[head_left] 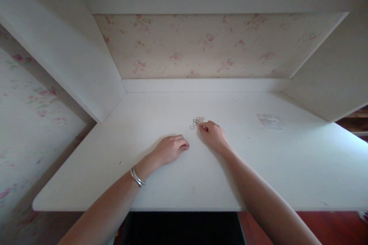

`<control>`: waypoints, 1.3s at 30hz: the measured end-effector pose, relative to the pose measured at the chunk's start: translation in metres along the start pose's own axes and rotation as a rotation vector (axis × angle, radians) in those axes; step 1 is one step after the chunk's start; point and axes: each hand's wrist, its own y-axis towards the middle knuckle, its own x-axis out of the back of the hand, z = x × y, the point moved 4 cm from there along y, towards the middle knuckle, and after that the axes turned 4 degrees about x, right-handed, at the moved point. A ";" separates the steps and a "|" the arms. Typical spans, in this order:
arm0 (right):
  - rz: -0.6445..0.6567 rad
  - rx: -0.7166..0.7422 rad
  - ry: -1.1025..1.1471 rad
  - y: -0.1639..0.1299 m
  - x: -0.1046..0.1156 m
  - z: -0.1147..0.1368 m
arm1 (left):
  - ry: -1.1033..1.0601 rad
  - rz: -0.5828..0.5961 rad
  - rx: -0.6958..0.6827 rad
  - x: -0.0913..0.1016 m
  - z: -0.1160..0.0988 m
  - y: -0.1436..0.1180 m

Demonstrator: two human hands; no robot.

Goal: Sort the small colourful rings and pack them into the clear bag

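Small rings (197, 121) lie in a loose cluster on the white worktop (304, 172), which is the largest thing on my remote view; I place them roughly midway between its left and right edges, well in from the front edge. Beyond the back edge I see a wide panel of floral wallpaper (184, 46), framed in white.

Next in size come the two hands. On my feed the right hand (214, 134) reaches in from the front edge to the near side of the cluster, its thumb and fingers drawn into a pinch; I cannot tell whether a ring sits between them. The left hand (169, 148) rests nearer the front edge, fingers curled in; I cannot tell from here if they hold anything.

Toward the right edge I pick out a flat clear packet (271, 121), well apart from the hands. Smaller again is the silver bracelet (137, 177) around the left wrist. Smallest, I note a dark sliver (120, 162) toward the left edge.
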 end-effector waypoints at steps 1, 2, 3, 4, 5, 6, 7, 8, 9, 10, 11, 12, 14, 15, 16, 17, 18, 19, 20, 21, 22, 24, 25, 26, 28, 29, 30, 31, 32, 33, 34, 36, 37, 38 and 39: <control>-0.011 -0.003 0.018 0.000 0.001 -0.001 | -0.014 -0.005 0.001 0.001 -0.001 0.000; -0.025 -0.002 0.035 -0.001 0.002 -0.001 | -0.035 -0.013 0.008 0.002 -0.001 0.000; -0.042 0.003 0.053 -0.001 0.003 -0.001 | -0.059 -0.025 0.024 0.004 -0.001 0.000; -0.058 0.011 0.069 -0.002 0.005 -0.001 | -0.084 -0.037 0.050 0.005 0.000 0.000; -0.069 0.025 0.086 -0.003 0.006 0.000 | -0.107 -0.044 0.082 0.006 0.002 0.000; -0.074 0.041 0.105 -0.005 0.007 0.001 | -0.130 -0.043 0.118 0.007 0.004 0.000; -0.072 0.059 0.125 -0.007 0.008 0.003 | -0.152 -0.034 0.150 0.007 0.006 0.000; -0.062 0.080 0.144 -0.009 0.009 0.007 | -0.176 -0.019 0.176 0.006 0.007 0.000; -0.045 0.104 0.163 -0.012 0.009 0.011 | -0.203 -0.006 0.193 0.006 0.009 0.000; -0.023 0.131 0.183 -0.015 0.009 0.016 | -0.234 0.003 0.201 0.007 0.009 0.000; 0.006 0.161 0.202 -0.019 0.009 0.022 | -0.267 0.004 0.201 0.007 0.010 0.000; 0.041 0.194 0.222 -0.022 0.008 0.029 | -0.300 -0.001 0.199 0.008 0.010 0.000; 0.118 0.265 0.251 -0.030 0.006 0.042 | -0.353 -0.026 0.197 0.009 0.012 0.000; 0.152 0.300 0.257 -0.034 0.005 0.048 | -0.369 -0.042 0.203 0.009 0.013 0.000; 0.179 0.333 0.255 -0.038 0.004 0.053 | -0.377 -0.060 0.214 0.009 0.015 0.000; 0.199 0.362 0.250 -0.041 0.004 0.058 | -0.380 -0.080 0.230 0.009 0.018 0.000; 0.211 0.384 0.240 -0.043 0.003 0.061 | -0.382 -0.102 0.245 0.008 0.020 0.001; 0.219 0.399 0.230 -0.045 0.002 0.063 | -0.383 -0.123 0.260 0.008 0.023 0.001; 0.223 0.407 0.220 -0.046 0.002 0.064 | -0.385 -0.142 0.271 0.007 0.025 0.001; 0.225 0.409 0.211 -0.047 0.001 0.065 | -0.388 -0.155 0.279 0.007 0.026 0.001; 0.227 0.409 0.203 -0.047 0.001 0.065 | -0.392 -0.163 0.285 0.007 0.027 0.002; 0.228 0.401 0.187 -0.047 0.001 0.064 | -0.403 -0.168 0.294 0.006 0.027 0.002; 0.233 0.400 0.178 -0.047 0.001 0.064 | -0.410 -0.168 0.301 0.006 0.027 0.002; 0.240 0.404 0.167 -0.047 0.001 0.064 | -0.418 -0.169 0.310 0.007 0.027 0.001; 0.252 0.422 0.146 -0.047 0.001 0.065 | -0.433 -0.176 0.329 0.008 0.027 0.001; 0.254 0.435 0.138 -0.048 0.002 0.066 | -0.440 -0.180 0.337 0.008 0.027 0.001; 0.254 0.444 0.136 -0.048 0.003 0.067 | -0.448 -0.183 0.342 0.009 0.028 0.002; 0.249 0.444 0.142 -0.048 0.004 0.068 | -0.456 -0.185 0.345 0.009 0.028 0.002; 0.243 0.432 0.155 -0.048 0.004 0.068 | -0.462 -0.186 0.346 0.009 0.028 0.002; 0.233 0.409 0.170 -0.047 0.005 0.067 | -0.468 -0.184 0.349 0.009 0.028 0.002; 0.220 0.376 0.185 -0.046 0.006 0.065 | -0.472 -0.180 0.353 0.009 0.028 0.003; 0.182 0.299 0.200 -0.043 0.006 0.060 | -0.475 -0.170 0.359 0.008 0.028 0.003; 0.158 0.264 0.198 -0.041 0.006 0.057 | -0.476 -0.167 0.361 0.008 0.027 0.003; 0.134 0.232 0.193 -0.040 0.006 0.054 | -0.478 -0.165 0.363 0.008 0.027 0.004; 0.112 0.204 0.184 -0.038 0.005 0.051 | -0.477 -0.165 0.364 0.008 0.027 0.004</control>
